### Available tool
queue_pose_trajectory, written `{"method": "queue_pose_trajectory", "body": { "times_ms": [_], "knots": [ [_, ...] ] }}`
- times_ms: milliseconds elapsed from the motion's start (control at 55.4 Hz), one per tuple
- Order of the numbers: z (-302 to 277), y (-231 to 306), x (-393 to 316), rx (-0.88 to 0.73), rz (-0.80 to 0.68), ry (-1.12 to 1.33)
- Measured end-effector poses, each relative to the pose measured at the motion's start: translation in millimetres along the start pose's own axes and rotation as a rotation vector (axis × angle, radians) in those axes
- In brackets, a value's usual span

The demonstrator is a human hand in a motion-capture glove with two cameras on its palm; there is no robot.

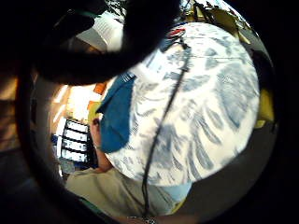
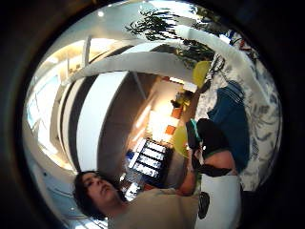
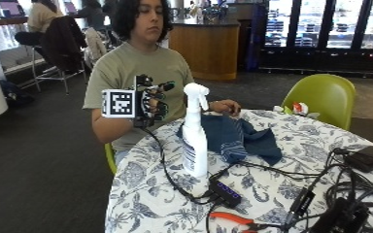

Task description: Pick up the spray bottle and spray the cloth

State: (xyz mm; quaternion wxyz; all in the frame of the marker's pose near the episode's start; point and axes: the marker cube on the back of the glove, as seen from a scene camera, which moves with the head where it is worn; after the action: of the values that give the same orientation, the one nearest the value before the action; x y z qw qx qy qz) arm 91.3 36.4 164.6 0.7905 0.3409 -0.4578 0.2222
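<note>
So the spray bottle (image 3: pixel 194 131) is standing upright on the counter (image 3: pixel 141 194), the patterned tablecloth one. My gloved right hand (image 3: pixel 151 102) is up in the air just beside the bottle's top, fingers relaxed and spread, holding nothing, not touching it. The blue cloth (image 3: pixel 238 138) lies bunched right behind the bottle, and the bare hand (image 3: pixel 224 107) rests on the cloth's far edge.

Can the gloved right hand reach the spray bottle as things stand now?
Probably yes. The gloved right hand is raised beside the spray bottle, which stands upright on the table. Nothing lies between them; the blue cloth is on the bottle's far side.
</note>
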Motion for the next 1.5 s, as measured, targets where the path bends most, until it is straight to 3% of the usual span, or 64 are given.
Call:
{"method": "queue_pose_trajectory", "body": {
  "times_ms": [216,433,505,613,739,956,1028,1118,1190,1317,1389,1497],
  "knots": [
    [33,-78,3,0.039,0.083,-0.104],
    [49,-142,20,0.216,0.045,-0.036],
    [50,-166,28,0.343,0.036,-0.003],
    [49,-167,36,0.234,0.062,0.009],
    [49,-184,47,0.247,0.067,0.049],
    [51,-193,46,0.172,0.292,0.022],
    [47,-188,38,0.188,0.265,-0.03],
    [36,-176,15,0.236,0.114,-0.12],
    [23,-165,-10,0.132,-0.009,-0.135],
    [19,-154,-77,-0.052,-0.058,-0.071],
    [28,-145,-111,-0.25,-0.085,0.039],
    [51,-127,-137,-0.597,0.005,0.2]
  ]
}}
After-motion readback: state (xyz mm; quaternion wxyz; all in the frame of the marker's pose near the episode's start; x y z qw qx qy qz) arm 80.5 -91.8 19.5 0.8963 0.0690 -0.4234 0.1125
